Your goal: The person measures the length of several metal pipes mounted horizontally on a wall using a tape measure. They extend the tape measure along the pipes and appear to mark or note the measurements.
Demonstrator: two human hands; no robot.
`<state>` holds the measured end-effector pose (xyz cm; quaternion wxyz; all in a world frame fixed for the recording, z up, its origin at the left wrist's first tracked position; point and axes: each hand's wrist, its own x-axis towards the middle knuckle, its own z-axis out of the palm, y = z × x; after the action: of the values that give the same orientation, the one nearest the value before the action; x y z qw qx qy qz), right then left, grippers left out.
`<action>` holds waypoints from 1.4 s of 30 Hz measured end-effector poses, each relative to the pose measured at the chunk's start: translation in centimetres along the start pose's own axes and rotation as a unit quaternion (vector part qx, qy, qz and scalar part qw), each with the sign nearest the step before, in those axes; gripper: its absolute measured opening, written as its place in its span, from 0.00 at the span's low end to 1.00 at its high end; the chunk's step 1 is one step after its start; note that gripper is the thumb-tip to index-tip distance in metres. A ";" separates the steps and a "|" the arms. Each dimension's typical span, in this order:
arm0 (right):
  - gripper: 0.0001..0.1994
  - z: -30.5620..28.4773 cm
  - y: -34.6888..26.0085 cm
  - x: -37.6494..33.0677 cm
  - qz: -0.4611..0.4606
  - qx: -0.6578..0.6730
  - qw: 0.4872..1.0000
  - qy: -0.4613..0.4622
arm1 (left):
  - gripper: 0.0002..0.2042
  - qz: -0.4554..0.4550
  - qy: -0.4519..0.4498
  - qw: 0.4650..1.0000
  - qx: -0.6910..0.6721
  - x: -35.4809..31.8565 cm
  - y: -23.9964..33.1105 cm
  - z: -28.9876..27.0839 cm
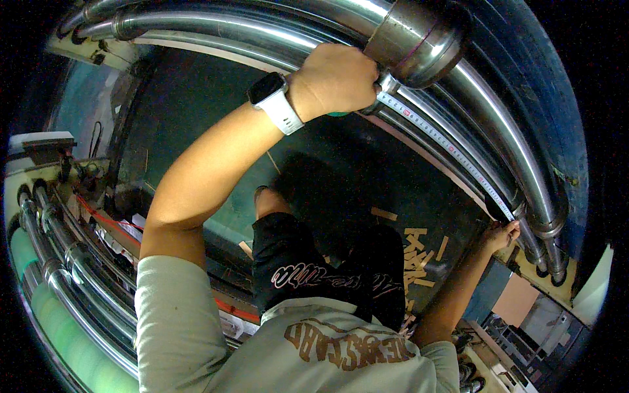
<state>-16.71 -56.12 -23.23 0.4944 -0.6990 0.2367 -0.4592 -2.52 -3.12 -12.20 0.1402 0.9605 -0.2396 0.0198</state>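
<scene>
A white tape measure blade (452, 149) is stretched along a shiny metal bar (429, 108), slanting from upper middle down to the right. My left hand (337, 78), with a white-strapped watch on its wrist, is closed around the tape's upper end, close against a thick metal collar (419, 42). A bit of green shows beneath this hand; what it belongs to is hidden. At the other end of the blade, my right hand (501, 236) pinches the tape against the bar, beside a smaller ring (549, 229). The fingertips there are small in view.
Several parallel steel rollers (216, 29) curve across the top and right. More rollers (72, 262) run along the left, beside a green cylinder (72, 340). Cardboard strips (416, 255) lie scattered on the dark floor (196, 118) near my legs. A blue panel (557, 124) stands beyond the right-hand rollers.
</scene>
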 end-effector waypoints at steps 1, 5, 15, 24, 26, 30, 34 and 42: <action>0.11 -0.2 0.3 0.2 -0.038 -0.027 0.999 -0.014 | 0.10 -0.001 -0.003 1.000 -0.001 0.0 0.0 0.0; 0.11 -0.5 0.7 0.5 -0.061 -0.023 0.997 -0.037 | 0.10 0.000 0.002 1.000 0.003 -0.1 0.0 0.0; 0.12 1.0 -2.4 -1.1 0.001 -0.030 0.999 -0.024 | 0.12 0.025 0.023 0.999 0.009 0.0 -0.7 0.5; 0.13 0.8 -1.9 -1.1 0.039 0.090 0.994 -0.037 | 0.11 0.007 0.002 1.000 0.015 -0.2 -0.3 -0.3; 0.14 0.7 -1.9 -1.1 0.042 0.068 0.996 -0.048 | 0.10 -0.001 -0.011 1.000 0.017 -0.3 -0.4 -0.6; 0.15 0.7 -2.3 -1.4 0.072 0.046 0.996 -0.031 | 0.10 0.003 -0.011 1.000 0.020 -0.4 -0.4 -0.8; 0.13 0.5 -1.5 -1.0 0.058 0.054 0.997 -0.022 | 0.14 0.009 0.005 1.000 0.016 -0.5 -0.6 -0.7; 0.09 -1.7 2.1 1.1 -0.137 -0.137 0.979 -0.056 | 0.13 -0.021 -0.028 0.999 0.029 -0.4 -0.9 0.0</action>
<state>-17.47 -58.64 -24.57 0.3385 -0.8108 0.1714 -0.4457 -2.41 -2.19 -12.45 0.1054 0.9692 -0.2225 -0.0034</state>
